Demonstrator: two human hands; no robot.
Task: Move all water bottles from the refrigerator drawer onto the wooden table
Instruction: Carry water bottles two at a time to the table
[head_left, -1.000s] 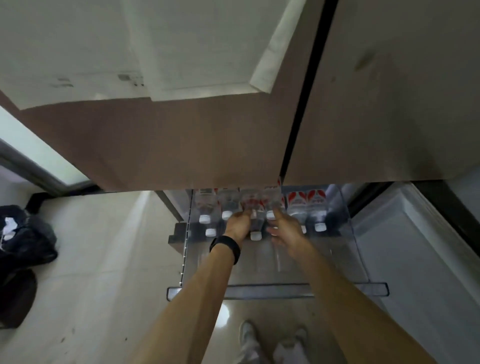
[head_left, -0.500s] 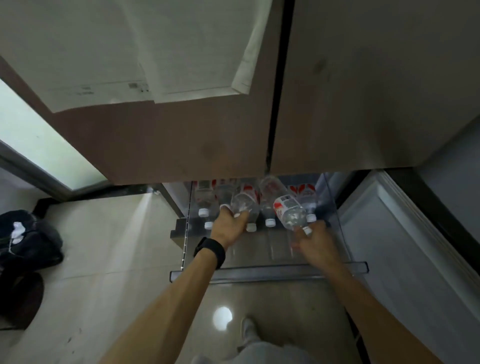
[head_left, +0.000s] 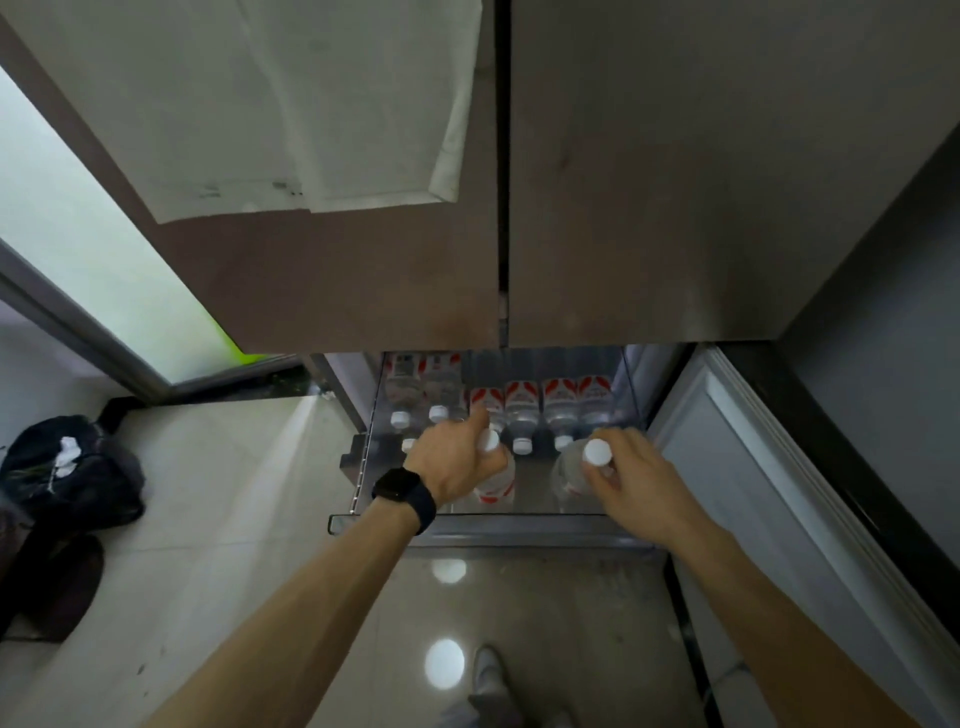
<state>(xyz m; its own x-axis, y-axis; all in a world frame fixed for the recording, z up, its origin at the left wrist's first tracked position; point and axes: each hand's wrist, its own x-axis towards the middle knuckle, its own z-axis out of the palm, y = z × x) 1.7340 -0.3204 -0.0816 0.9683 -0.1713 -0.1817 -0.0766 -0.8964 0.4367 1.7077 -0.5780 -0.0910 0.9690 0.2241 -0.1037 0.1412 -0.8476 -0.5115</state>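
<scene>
Fingers (head_left: 475, 422) of the left hand (head_left: 452, 460) curl round the neck of one water bottle (head_left: 497, 480) just under its white cap (head_left: 488, 440), and the right hand (head_left: 636, 480) grips a second bottle (head_left: 569, 475) the same way. Both bottles stand upright near the front edge of the refrigerator drawer (head_left: 467, 522), probably because a neck hold lets each hand lift one clear. The remaining bottles (head_left: 522, 408) lie along the drawer's back edge, caps forward. No wooden table is in view
</scene>
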